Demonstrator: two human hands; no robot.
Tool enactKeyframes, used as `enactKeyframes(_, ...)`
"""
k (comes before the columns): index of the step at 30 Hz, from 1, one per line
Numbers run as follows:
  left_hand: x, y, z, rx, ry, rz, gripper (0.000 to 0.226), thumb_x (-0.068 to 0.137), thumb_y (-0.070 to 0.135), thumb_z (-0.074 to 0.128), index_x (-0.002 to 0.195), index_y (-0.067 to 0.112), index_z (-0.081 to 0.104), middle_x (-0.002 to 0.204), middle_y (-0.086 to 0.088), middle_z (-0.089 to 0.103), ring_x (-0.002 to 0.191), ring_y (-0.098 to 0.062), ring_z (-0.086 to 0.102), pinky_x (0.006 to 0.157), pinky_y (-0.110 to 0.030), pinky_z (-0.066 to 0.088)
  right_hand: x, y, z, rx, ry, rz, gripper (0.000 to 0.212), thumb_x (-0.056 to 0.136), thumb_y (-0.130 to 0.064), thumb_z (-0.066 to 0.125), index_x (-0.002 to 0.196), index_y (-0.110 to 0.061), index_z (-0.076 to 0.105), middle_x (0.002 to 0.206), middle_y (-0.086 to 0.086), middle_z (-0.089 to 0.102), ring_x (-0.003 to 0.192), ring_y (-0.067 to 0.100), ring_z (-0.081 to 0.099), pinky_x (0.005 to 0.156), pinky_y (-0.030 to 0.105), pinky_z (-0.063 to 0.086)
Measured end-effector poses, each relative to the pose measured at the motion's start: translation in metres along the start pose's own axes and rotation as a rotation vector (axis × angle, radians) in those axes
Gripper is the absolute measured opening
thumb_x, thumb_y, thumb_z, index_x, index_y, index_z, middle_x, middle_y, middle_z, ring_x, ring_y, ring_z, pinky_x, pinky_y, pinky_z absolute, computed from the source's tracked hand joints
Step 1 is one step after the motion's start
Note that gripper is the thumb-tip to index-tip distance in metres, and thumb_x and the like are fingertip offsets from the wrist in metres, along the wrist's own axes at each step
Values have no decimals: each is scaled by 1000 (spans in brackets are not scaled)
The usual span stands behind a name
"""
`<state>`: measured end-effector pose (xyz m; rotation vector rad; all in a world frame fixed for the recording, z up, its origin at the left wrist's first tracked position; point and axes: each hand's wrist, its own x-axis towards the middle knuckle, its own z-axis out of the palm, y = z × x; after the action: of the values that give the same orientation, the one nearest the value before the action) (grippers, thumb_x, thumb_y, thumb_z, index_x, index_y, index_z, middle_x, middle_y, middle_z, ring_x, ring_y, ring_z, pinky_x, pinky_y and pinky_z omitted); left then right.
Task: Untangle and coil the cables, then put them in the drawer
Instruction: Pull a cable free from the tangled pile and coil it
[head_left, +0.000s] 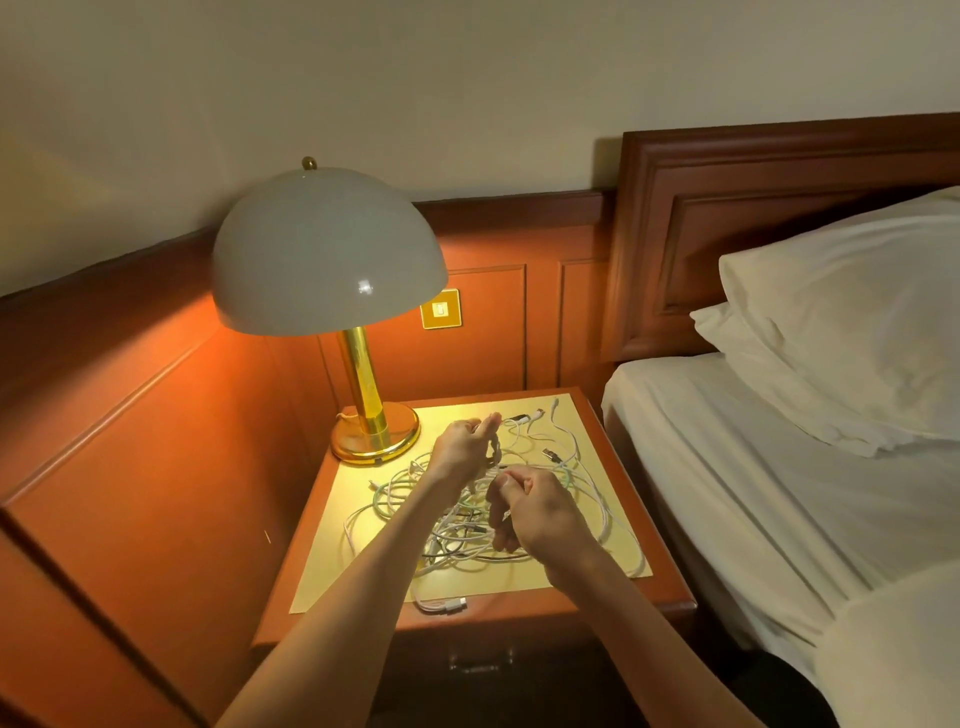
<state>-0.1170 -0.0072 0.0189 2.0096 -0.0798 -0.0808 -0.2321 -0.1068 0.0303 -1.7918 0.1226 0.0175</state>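
The left hand (462, 447) is held above the nightstand (636, 499), its fingers curled round a few small loops of a white cable (494, 453), with the thumb and forefinger raised above the loops. The right hand (537, 514) is held just beside it, nearer the body, fingers curled tight; a strand of the same cable appears to be pinched between thumb and forefinger, though the grip is partly hidden. Under and around both sets of fingers, the tangled cables (395, 499) are spread in loose white and pale green loops over the yellow mat (332, 571). 1 connector (449, 604) is seen lying past the mat's near edge, below the right wrist. Beyond the left fingertips, a brass lamp (327, 249) is lit. The drawer (480, 662) below is shut.
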Motion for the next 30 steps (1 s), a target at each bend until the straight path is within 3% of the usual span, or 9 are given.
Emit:
enactKeyframes(5,-22,-6,43,79,-118,62,47,103,47,33,93,11,62,64,4,50,58,-13,46,54,-27,34,11,36,-47,-2,-2,209,20,104,-21,47,118,-17,59,92,10,74,71,20,72,63,30,61)
enactKeyframes(7,-31,1,66,99,-124,115,50,105,44,28,95,11,64,68,4,52,66,-16,51,58,-28,36,16,48,-73,59,76,208,24,102,-25,49,125,-26,57,100,7,72,86,21,72,67,31,61)
enactKeyframes(9,-38,9,89,100,-130,121,49,106,44,25,100,12,61,80,-2,58,77,-20,54,66,-31,37,15,55,-95,92,101,177,24,102,-30,50,120,-24,64,101,2,71,92,20,71,66,28,61)
enactKeyframes(14,-48,23,144,150,-259,119,38,107,38,22,96,13,49,86,0,52,86,-19,48,73,-32,33,10,86,-133,122,224,158,16,98,-18,61,106,-11,74,87,10,77,77,22,76,67,32,62)
enactKeyframes(17,-39,15,157,223,-354,129,50,107,39,22,97,8,61,77,-3,58,77,-22,54,69,-33,37,11,111,-153,192,246,228,15,96,-8,63,105,-5,75,86,15,77,77,27,76,66,34,62)
enactKeyframes(19,-32,-5,159,344,-383,168,45,107,30,27,101,7,65,94,-12,66,89,-28,62,75,-35,44,13,127,-168,184,237,287,15,93,-5,67,104,0,74,87,18,77,77,29,76,64,35,62)
enactKeyframes(22,-32,-36,158,611,-481,291,27,100,18,44,104,17,70,107,-6,62,102,-23,59,84,-33,47,17,147,-187,169,217,378,22,90,0,68,109,11,68,89,25,74,76,31,75,64,38,63)
enactKeyframes(27,-36,-46,150,801,-393,610,12,89,36,66,98,32,72,97,13,65,97,-10,59,87,-32,44,28,157,-199,72,192,432,20,91,0,66,109,10,67,90,25,73,72,29,74,61,35,63)
enactKeyframes(30,-28,-43,144,857,-356,624,10,91,36,65,96,31,71,92,15,71,95,-8,61,88,-35,36,37,152,-192,-30,90,444,20,92,-3,67,109,6,70,87,21,75,73,27,75,62,32,63)
